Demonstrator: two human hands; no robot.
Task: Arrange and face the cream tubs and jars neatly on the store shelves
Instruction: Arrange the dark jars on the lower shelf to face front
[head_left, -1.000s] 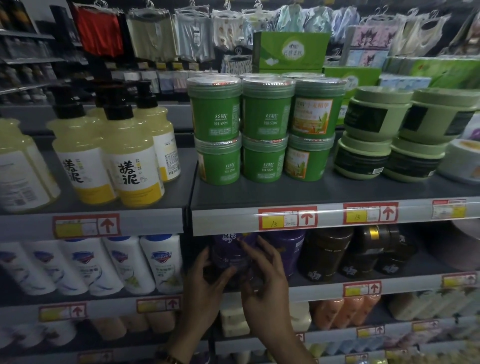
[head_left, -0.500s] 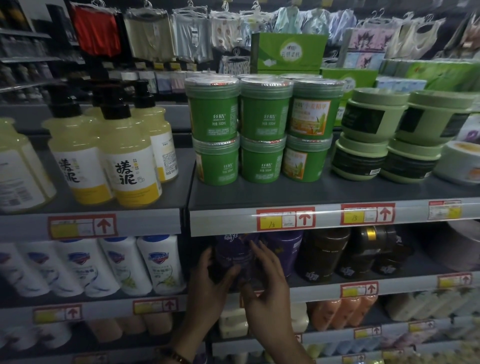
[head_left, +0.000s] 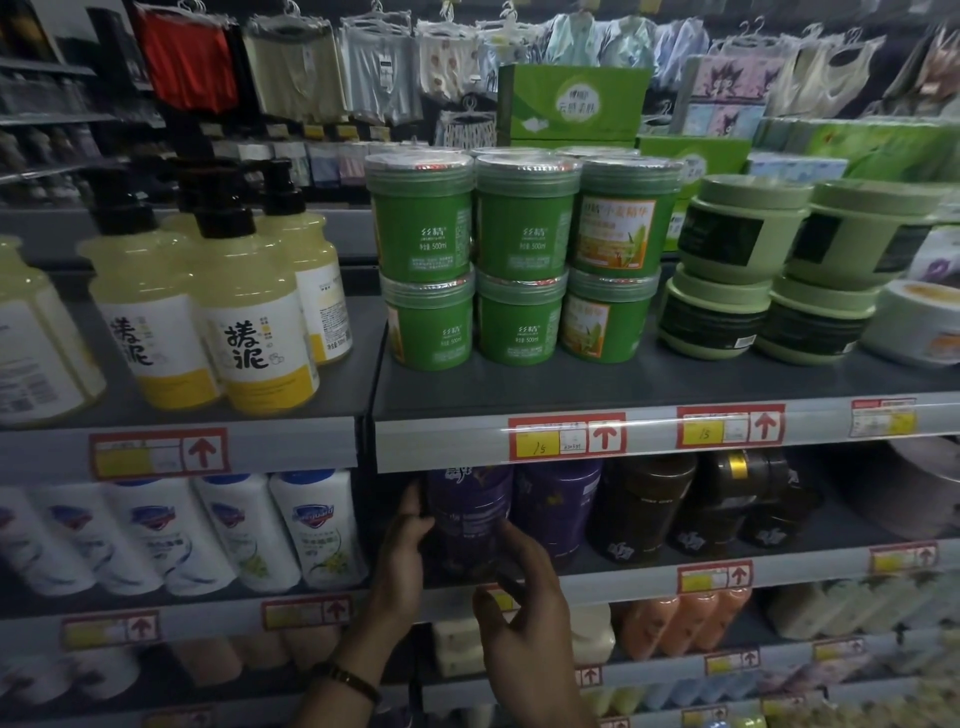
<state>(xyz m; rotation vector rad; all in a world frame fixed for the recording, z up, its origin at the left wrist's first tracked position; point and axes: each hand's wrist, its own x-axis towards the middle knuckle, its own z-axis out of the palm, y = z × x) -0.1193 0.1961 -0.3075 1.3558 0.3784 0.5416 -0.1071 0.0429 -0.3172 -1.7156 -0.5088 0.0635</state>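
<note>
A dark purple jar (head_left: 467, 519) stands at the left end of the second shelf, under the price rail. My left hand (head_left: 402, 556) grips its left side and my right hand (head_left: 524, 587) curls round its lower right front. A second purple jar (head_left: 558, 506) stands right beside it, then dark brown jars (head_left: 644, 506). On the shelf above, green tubs (head_left: 524, 260) are stacked two high in three columns, with pale green jars (head_left: 743, 270) stacked to their right.
Yellow pump bottles (head_left: 249, 312) fill the upper shelf's left section. White bottles (head_left: 317, 525) stand left of the purple jar. The grey shelf edge (head_left: 441, 441) with price tags overhangs my hands. Orange bottles (head_left: 675, 618) sit on the shelf below.
Both hands have closed in on the purple jar; the left now wraps its left side and the right has slid lower onto its front.
</note>
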